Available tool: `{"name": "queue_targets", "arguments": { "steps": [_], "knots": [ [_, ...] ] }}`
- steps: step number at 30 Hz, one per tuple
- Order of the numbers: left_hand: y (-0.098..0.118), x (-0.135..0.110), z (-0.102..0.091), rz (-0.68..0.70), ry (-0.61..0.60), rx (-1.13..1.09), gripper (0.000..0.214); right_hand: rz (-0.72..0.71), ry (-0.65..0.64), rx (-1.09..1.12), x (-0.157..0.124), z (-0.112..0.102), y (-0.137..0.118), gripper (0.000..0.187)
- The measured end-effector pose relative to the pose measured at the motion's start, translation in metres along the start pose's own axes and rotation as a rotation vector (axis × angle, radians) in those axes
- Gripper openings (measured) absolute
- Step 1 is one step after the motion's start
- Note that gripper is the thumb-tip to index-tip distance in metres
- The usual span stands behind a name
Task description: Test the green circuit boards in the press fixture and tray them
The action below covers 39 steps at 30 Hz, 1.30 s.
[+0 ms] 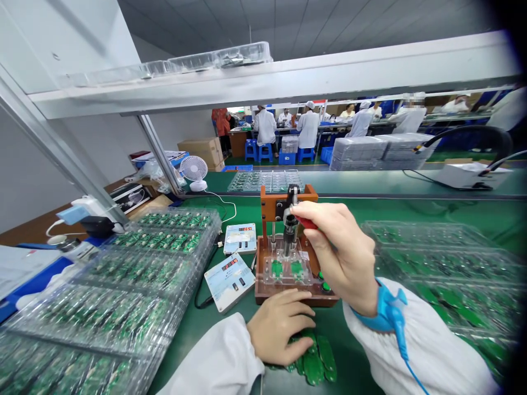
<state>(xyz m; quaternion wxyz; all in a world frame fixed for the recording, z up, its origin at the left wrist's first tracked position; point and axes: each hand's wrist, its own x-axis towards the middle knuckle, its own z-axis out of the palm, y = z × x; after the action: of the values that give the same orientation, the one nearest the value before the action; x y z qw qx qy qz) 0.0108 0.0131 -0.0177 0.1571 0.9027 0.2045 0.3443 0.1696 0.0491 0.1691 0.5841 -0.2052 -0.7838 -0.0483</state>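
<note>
Left trays (pixel 182 293): clear, glossy plastic with ribbed rims; they hold rows of small green boards and slope away to the left of the press (pixel 289 233).
Fan (pixel 194 169): white, with a round slatted face; behind the press and to its left; a thin white cord curls from it.
Meters (pixel 229 281): two flat, pale boxes with hard edges and lit red digits; just left of the press, the nearer one set askew.
Left hand (pixel 282 327): palm down, fingers spread; in front of the press, over the near boards; whether the fingertips touch the press base I cannot tell.
Press: smooth brown frame and base, bright metal rods, black plunger; upright on the flat green bench (pixel 191 343); two green boards (pixel 296 267) show at its clear plate (pixel 269 278).
Near boards (pixel 313 366): loose, flat green pieces with rounded ends, overlapping in front of the press, partly under the left hand.
Right hand (pixel 343 249): thumb and fingers pinching the red handle (pixel 307 223) at the upper right of the press; a blue band (pixel 385 307) rings the wrist above a loose, wrinkled white sleeve (pixel 424 340).
Right trays (pixel 428 249): clear, shiny plastic; right of the press, with more green boards in rows.
</note>
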Motion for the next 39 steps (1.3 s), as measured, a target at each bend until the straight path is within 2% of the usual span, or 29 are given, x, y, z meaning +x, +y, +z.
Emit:
{"name": "queue_targets", "arguments": {
  "steps": [4,10,19,22,25,28,30,31,32,33,36,37,39],
  "knots": [
    [0.000,0.000,0.001,0.009,0.017,0.012,0.027,0.046,-0.017,0.069,-0.024,0.006,0.004,0.036],
    [-0.003,-0.001,0.005,0.030,0.052,0.036,0.026,0.076,-0.044,0.157,-0.051,0.016,0.015,0.050],
    [-0.007,0.002,0.006,0.009,-0.057,0.094,0.024,0.242,0.049,0.309,-0.065,0.030,0.010,0.061],
    [0.003,0.008,-0.001,0.040,0.069,0.011,0.020,0.239,0.040,0.309,-0.066,0.030,0.010,0.063],
    [0.012,0.010,-0.019,-0.011,0.319,-0.086,0.015,0.203,0.017,0.308,-0.065,0.026,0.013,0.065],
    [0.006,0.005,-0.054,-0.219,0.562,-0.005,0.014,0.196,0.009,0.330,-0.063,0.024,0.015,0.064],
    [-0.011,-0.001,-0.083,-0.437,0.615,0.082,0.017,0.200,0.001,0.353,-0.061,0.023,0.015,0.063],
    [-0.022,-0.003,-0.098,-0.562,0.550,0.100,0.018,0.200,-0.003,0.364,-0.060,0.023,0.015,0.062],
    [-0.034,-0.005,-0.112,-0.665,0.411,0.126,0.020,0.197,-0.006,0.372,-0.060,0.022,0.016,0.062],
    [-0.046,-0.007,-0.124,-0.734,0.223,0.168,0.027,0.194,-0.005,0.377,-0.060,0.023,0.016,0.061],
    [-0.074,-0.008,-0.147,-0.890,-0.319,0.272,0.089,0.186,0.003,0.373,-0.060,0.024,0.016,0.061],
    [-0.080,-0.008,-0.150,-0.927,-0.438,0.292,0.106,0.185,0.004,0.369,-0.060,0.024,0.016,0.061],
    [-0.088,-0.005,-0.153,-0.967,-0.576,0.320,0.121,0.183,0.001,0.360,-0.061,0.025,0.016,0.061]
  ]
}}
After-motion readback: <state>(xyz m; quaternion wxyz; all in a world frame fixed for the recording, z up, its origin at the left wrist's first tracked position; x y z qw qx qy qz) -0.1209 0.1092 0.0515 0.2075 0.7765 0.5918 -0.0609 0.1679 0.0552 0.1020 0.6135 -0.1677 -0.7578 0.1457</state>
